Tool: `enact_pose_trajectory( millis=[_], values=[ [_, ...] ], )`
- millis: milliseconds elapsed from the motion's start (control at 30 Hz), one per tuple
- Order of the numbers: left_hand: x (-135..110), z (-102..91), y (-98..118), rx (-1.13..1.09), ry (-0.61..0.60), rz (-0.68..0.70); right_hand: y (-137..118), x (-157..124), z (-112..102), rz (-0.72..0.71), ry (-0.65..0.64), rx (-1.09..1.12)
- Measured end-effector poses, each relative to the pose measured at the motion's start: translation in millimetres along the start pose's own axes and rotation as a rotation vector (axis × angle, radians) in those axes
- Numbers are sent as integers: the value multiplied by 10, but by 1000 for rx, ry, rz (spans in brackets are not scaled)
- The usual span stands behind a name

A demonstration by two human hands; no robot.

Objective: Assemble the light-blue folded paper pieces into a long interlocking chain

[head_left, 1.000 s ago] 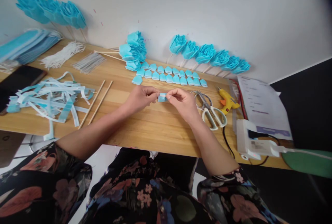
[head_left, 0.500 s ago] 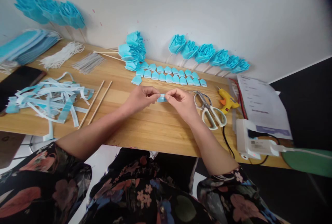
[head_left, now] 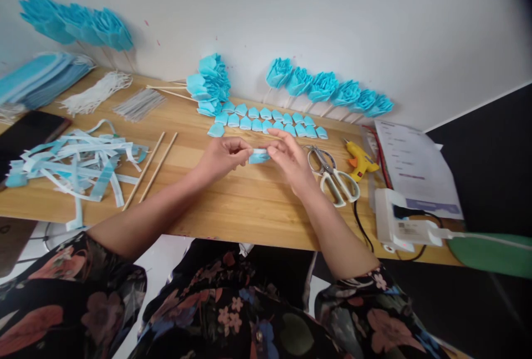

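A small light-blue piece of mask fabric [head_left: 258, 156] is stretched between my two hands above the wooden table. My left hand [head_left: 223, 158] pinches its left end between thumb and fingers. At the right end, my right hand [head_left: 291, 160] has its thumb against the fabric with a fingertip behind it, and its index finger is lifted. Just beyond my hands lie rows of folded blue petals [head_left: 245, 123]. White-handled scissors [head_left: 338, 184] rest on the table, close to my right hand.
Blue fabric roses [head_left: 322, 87] on sticks lean at the wall; more roses [head_left: 210, 85] lie behind the petals. Cut strips [head_left: 83, 165], two wooden sticks [head_left: 158, 168], wires [head_left: 139, 105] and masks [head_left: 45, 76] are leftward. A yellow glue gun [head_left: 359, 159] and white power strip [head_left: 393, 220] are rightward.
My right index finger has lifted and the right fingers have spread somewhat. More of the blue piece shows between my hands. The view has shifted slightly.
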State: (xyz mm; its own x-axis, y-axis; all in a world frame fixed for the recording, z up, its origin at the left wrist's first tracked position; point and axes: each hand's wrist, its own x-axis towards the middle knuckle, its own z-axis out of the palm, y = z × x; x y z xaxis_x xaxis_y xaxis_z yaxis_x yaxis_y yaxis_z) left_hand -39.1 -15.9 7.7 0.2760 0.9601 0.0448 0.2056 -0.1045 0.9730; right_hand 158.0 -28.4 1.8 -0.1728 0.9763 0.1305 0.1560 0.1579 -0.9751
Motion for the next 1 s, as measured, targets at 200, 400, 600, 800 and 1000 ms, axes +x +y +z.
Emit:
enact_pose_trajectory(
  millis=[200, 400, 600, 800, 1000],
  values=[
    [-24, 38, 25, 60, -18, 58, 19, 0, 105, 9, -41, -19],
    [-15, 51, 9, 81, -27, 55, 35, 9, 96, 18, -16, -32],
    [14, 8, -9, 40, -26, 4, 32, 40, 24, 65, -37, 52],
    [14, -15, -20, 29, -35, -24, -20, 34, -73, 66, -97, 64],
    [0, -30, -2, 2, -29, -32, -38, 26, -86, 52, -57, 36]
  ],
)
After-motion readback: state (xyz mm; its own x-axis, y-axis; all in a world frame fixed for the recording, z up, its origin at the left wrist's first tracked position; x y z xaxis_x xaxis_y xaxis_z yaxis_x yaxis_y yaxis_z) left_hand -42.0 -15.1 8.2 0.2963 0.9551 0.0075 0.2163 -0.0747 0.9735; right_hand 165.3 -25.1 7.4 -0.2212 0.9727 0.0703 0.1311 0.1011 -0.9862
